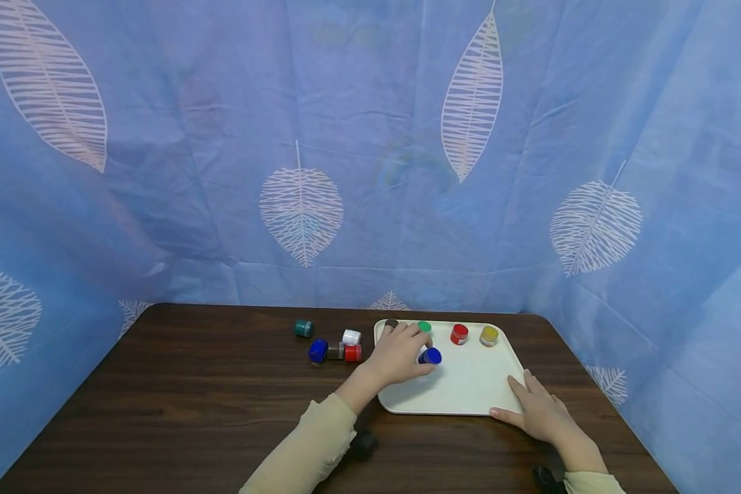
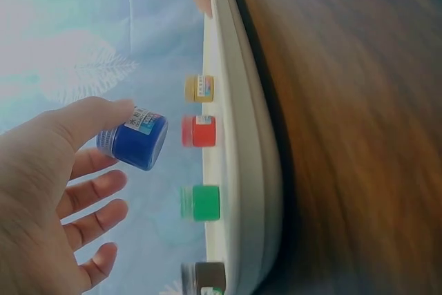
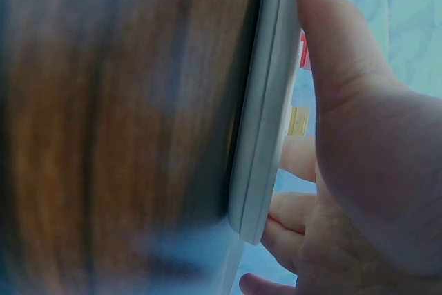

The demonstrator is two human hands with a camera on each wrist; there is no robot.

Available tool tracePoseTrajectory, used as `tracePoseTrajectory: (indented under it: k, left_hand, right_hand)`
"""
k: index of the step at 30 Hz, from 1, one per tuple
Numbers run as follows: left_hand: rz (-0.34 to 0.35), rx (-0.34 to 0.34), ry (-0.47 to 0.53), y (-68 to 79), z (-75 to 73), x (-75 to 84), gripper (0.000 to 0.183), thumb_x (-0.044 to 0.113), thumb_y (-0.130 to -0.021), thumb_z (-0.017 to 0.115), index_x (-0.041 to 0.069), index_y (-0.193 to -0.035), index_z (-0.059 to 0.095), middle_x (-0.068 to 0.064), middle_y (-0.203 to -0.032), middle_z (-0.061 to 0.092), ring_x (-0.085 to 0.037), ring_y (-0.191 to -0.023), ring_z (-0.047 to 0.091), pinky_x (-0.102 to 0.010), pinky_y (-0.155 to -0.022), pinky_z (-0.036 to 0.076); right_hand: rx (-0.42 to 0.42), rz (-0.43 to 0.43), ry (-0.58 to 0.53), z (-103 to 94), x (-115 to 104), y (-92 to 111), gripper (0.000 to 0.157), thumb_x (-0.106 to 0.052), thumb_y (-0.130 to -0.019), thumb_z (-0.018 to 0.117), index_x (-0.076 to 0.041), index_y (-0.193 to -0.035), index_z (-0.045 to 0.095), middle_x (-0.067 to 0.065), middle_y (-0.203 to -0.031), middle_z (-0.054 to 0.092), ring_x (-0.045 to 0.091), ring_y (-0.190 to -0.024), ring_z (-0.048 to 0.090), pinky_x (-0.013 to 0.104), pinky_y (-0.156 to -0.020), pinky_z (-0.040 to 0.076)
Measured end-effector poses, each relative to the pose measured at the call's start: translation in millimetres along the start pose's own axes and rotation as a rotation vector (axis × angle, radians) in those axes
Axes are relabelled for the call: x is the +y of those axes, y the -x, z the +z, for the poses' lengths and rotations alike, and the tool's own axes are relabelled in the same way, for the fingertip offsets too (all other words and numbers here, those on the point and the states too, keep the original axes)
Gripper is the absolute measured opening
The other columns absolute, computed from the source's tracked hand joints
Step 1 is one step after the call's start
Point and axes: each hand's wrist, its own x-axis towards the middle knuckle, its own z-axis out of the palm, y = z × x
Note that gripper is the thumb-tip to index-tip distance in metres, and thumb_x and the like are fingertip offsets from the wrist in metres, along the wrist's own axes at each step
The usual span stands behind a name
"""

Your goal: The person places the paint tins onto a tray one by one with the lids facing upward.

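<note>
My left hand pinches a small blue paint jar between thumb and index finger, while its other fingers are spread loosely. The jar is held tilted above the left half of a white tray. Along the tray's far side stand a dark brown jar, a green jar, a red jar and a yellow jar. My right hand rests on the tray's front right corner, its thumb along the near rim and its fingers at the right edge.
Left of the tray, a loose group lies on the dark wooden table: a teal jar, a white jar, a blue jar, a brown jar and a red jar. A blue leaf-patterned curtain hangs behind.
</note>
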Motion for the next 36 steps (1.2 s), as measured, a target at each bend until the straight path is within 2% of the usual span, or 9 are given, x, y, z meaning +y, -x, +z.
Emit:
tracePoseTrajectory:
  k: [7,13,21,28,36]
  left_hand:
    - [-0.021,-0.001,0.013,-10.1,6.7,11.9,0.032,0.053,-0.085,0.069,0.029,-0.106,0.065,0.009,-0.109,0.062,-0.014,-0.106,0.057,-0.035,-0.084,0.045]
    - [-0.058,-0.017,0.031,-19.7,14.1,21.7,0.034,0.055,-0.084,0.069,0.031,-0.108,0.064,0.011,-0.113,0.063,-0.01,-0.106,0.056,-0.033,-0.082,0.045]
    - [-0.071,-0.013,0.066,-30.7,27.6,32.8,0.036,0.056,-0.085,0.067,0.031,-0.111,0.064,0.014,-0.108,0.063,-0.007,-0.097,0.057,-0.029,-0.077,0.043]
    - [-0.081,-0.007,0.1,-38.4,34.8,42.5,0.037,0.055,-0.083,0.069,0.03,-0.11,0.065,0.015,-0.102,0.065,-0.005,-0.093,0.059,-0.029,-0.082,0.045]
    - [-0.116,-0.041,0.12,-49.8,44.4,53.1,0.038,0.056,-0.083,0.07,0.03,-0.111,0.065,0.019,-0.1,0.066,-0.005,-0.089,0.058,-0.027,-0.077,0.043]
  right_hand:
    - [0.002,0.004,0.002,-0.1,-1,0,0.097,-0.066,-0.085,0.057,0.007,-0.145,0.037,0.044,-0.15,0.015,0.06,-0.136,0.022,0.075,-0.098,0.027]
    - [0.007,0.001,-0.003,1.4,0,0,0.099,-0.068,-0.084,0.057,0.008,-0.144,0.038,0.044,-0.149,0.016,0.06,-0.136,0.022,0.076,-0.097,0.027]
    - [0.001,0.009,-0.002,2.3,1,-1,0.1,-0.069,-0.084,0.056,0.007,-0.145,0.037,0.044,-0.149,0.015,0.06,-0.136,0.022,0.076,-0.097,0.027]
    - [0.008,0.002,-0.005,1.0,0,0,0.098,-0.068,-0.084,0.057,0.008,-0.144,0.038,0.045,-0.149,0.016,0.06,-0.136,0.023,0.076,-0.097,0.028]
    - [0.004,0.008,-0.005,0.6,0,2,0.098,-0.068,-0.084,0.056,0.007,-0.145,0.037,0.044,-0.15,0.016,0.06,-0.136,0.022,0.076,-0.097,0.027]
